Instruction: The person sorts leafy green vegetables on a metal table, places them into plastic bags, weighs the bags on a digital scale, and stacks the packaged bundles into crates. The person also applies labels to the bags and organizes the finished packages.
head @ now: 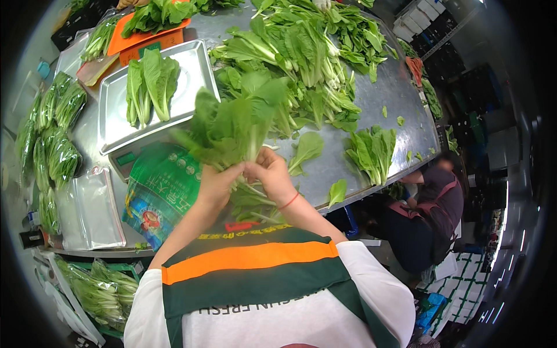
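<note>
Both hands hold a bunch of leafy greens (235, 126) by its stem ends, with the leaves pointing away from me and slightly blurred. My left hand (216, 185) closes around the base from the left. From the right, my right hand (275, 176) pinches the stems, its fingertips meeting those of the left. Beyond the bunch lies a large heap of greens (300, 56). A metal weighing pan (191, 65) on a scale stands at the far left, with a few loose greens (152, 87) on it. Below my hands, more stems and leaves (256, 202) are partly hidden by my forearms.
Bagged greens (61, 104) line the left side, near a stack of clear plastic bags (95, 209). A green printed sack (165, 187) lies against the scale. Another small bunch (373, 152) rests near the steel table's (409, 126) right edge. A person (431, 209) bends down beyond that edge.
</note>
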{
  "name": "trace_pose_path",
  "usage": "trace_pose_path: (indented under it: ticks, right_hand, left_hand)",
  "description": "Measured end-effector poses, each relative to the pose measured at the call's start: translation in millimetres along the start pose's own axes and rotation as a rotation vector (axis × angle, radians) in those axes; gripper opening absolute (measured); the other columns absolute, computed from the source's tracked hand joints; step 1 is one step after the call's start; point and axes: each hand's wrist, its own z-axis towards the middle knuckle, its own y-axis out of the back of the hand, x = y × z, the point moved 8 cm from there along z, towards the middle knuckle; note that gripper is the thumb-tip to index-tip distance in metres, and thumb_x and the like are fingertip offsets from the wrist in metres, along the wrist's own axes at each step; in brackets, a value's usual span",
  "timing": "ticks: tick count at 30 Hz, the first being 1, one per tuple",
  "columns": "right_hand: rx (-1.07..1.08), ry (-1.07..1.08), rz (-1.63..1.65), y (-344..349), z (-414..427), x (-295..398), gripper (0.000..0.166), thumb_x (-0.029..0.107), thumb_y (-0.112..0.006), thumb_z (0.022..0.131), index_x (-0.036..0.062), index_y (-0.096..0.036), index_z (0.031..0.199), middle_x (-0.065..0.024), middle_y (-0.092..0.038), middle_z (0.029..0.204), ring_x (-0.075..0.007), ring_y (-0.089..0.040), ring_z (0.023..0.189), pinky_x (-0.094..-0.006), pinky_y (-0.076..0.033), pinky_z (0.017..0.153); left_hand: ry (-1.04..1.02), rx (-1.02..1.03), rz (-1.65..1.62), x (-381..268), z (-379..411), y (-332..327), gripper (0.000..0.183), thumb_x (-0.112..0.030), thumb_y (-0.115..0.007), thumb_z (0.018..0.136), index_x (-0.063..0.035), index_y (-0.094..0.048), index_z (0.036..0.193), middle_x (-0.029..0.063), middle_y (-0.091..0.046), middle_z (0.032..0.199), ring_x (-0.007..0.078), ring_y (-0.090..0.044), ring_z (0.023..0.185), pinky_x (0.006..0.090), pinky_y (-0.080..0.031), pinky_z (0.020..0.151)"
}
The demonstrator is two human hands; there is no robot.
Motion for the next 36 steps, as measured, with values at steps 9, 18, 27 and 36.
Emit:
trace_pose_path:
  ticks: [9, 18, 27, 36]
  right_hand:
    - [0.507, -0.323, 0.511, -31.2, -23.5, 7.6, 0.033, 0.028, -0.047, 0.093, 0.0006, -0.053, 0.11, -0.0038, -0.053, 0.07, -0.0157, -0.056, 0.056, -0.0241, -0.041, 0.045]
    - [0.012, 0.237, -0.621, -14.6, -16.9, 53.5, 0.016, 0.013, -0.068, 0.078, -0.0019, -0.061, 0.08, -0.0052, -0.056, 0.058, -0.0093, -0.045, 0.05, -0.0245, -0.039, 0.048]
    - [-0.453, 0.11, 0.772, 66.8, -7.2, 5.6, 0.022, 0.016, -0.053, 0.091, 0.0008, -0.054, 0.107, -0.0094, -0.061, 0.088, -0.015, -0.06, 0.072, -0.025, -0.048, 0.059]
    - [-0.581, 0.4, -0.87, 136.7, 39.4, 35.6, 0.016, 0.014, -0.066, 0.078, 0.0018, -0.062, 0.088, -0.0097, -0.062, 0.088, -0.022, -0.06, 0.079, -0.0336, -0.047, 0.07]
  left_hand:
    - [0.342, 0.262, -0.498, 10.0, -4.2, -13.0, 0.049, -0.014, -0.06, 0.078, 0.0062, -0.047, 0.121, 0.0153, -0.061, 0.106, 0.0248, -0.063, 0.086, 0.0349, -0.052, 0.077]
    - [-0.093, -0.078, -0.051, 0.5, -4.8, 12.1, 0.04, -0.002, -0.065, 0.075, -0.0002, -0.052, 0.113, 0.0109, -0.062, 0.102, 0.0207, -0.059, 0.096, 0.0319, -0.047, 0.086]
    - [0.061, 0.025, -0.634, -0.9, -3.1, 17.1, 0.034, -0.006, -0.059, 0.08, 0.0007, -0.05, 0.112, 0.0126, -0.061, 0.096, 0.0261, -0.06, 0.095, 0.0423, -0.045, 0.093]
    - [0.045, 0.139, -0.401, -10.1, -11.6, 4.1, 0.037, -0.006, -0.057, 0.08, -0.0011, -0.049, 0.115, 0.0097, -0.058, 0.103, 0.0225, -0.058, 0.095, 0.0425, -0.049, 0.087]
